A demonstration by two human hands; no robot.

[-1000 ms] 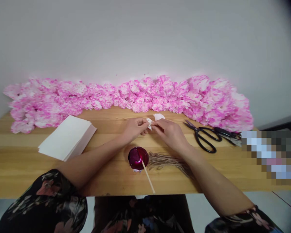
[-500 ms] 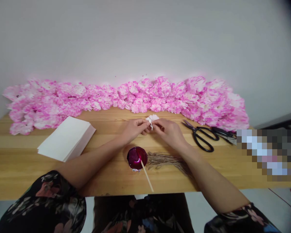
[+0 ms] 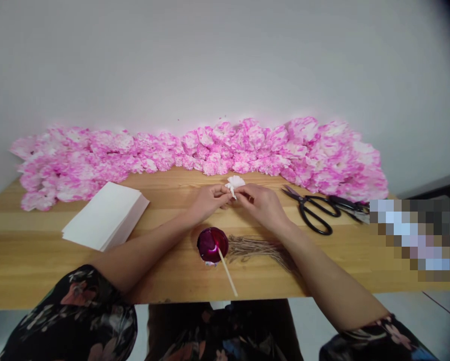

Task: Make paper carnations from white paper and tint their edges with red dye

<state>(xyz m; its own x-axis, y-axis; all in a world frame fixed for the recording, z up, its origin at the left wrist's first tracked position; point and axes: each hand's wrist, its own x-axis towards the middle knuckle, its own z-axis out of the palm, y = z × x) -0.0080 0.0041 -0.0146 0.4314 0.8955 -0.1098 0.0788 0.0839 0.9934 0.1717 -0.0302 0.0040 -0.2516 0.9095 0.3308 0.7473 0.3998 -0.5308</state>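
Note:
A small white paper flower (image 3: 236, 182) is held above the middle of the table, its pleated top fanned out and its lower end gathered. My left hand (image 3: 210, 200) pinches the gathered part from the left. From the right, the thumb and fingers of my right hand (image 3: 260, 200) close on the same piece. Below the hands stands a small bowl of dark magenta liquid (image 3: 209, 240), with a thin wooden stick (image 3: 228, 273) leaning out of it. Beside the bowl lies a bundle of brown twine (image 3: 255, 248), partly under my right forearm.
Pink and white paper flowers (image 3: 217, 145) line the wall along the table's back. A stack of white paper (image 3: 102, 213) lies left, near my left forearm. Black-handled scissors (image 3: 311, 208) lie to the right, with another black-handled tool (image 3: 347, 205) beyond. The wooden table (image 3: 165, 281) ends near my body.
My hands stay on the white paper flower with almost no movement. The flower's pleated top sits slightly higher and looks a little more fanned. The view has shifted slightly.

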